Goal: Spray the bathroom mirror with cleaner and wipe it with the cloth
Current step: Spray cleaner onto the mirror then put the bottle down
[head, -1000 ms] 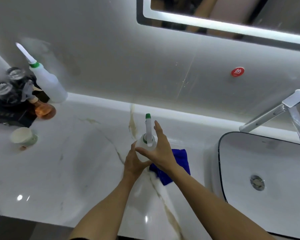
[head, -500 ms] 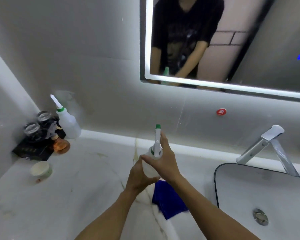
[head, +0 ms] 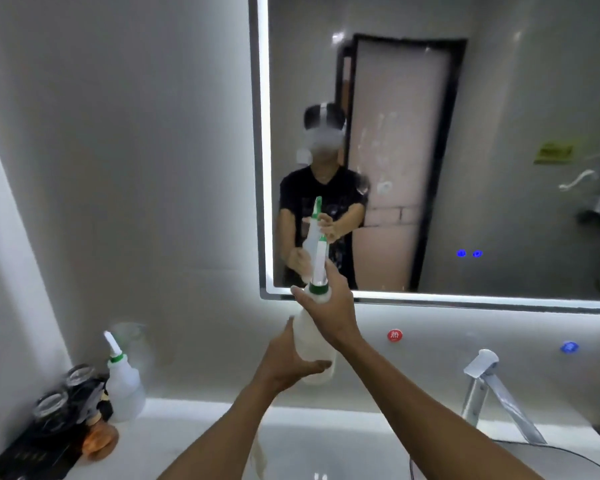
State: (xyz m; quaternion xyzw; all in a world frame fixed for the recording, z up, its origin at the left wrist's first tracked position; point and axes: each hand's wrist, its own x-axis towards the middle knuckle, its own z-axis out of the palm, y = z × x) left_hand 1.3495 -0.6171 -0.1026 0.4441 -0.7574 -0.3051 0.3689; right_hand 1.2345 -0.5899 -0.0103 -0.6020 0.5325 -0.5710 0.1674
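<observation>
Both hands' grip on spray bottle (head: 314,344), lit mirror (head: 499,98), white counter (head: 343,441)

Open air between our right hand (head: 329,306) and the mirror (head: 499,168) ahead, clear wall to our left, faucet (head: 489,382) low to the right, second bottle (head: 123,382) and glasses (head: 66,386) crowding the tabletop (head: 194,431) far down-left.
</observation>
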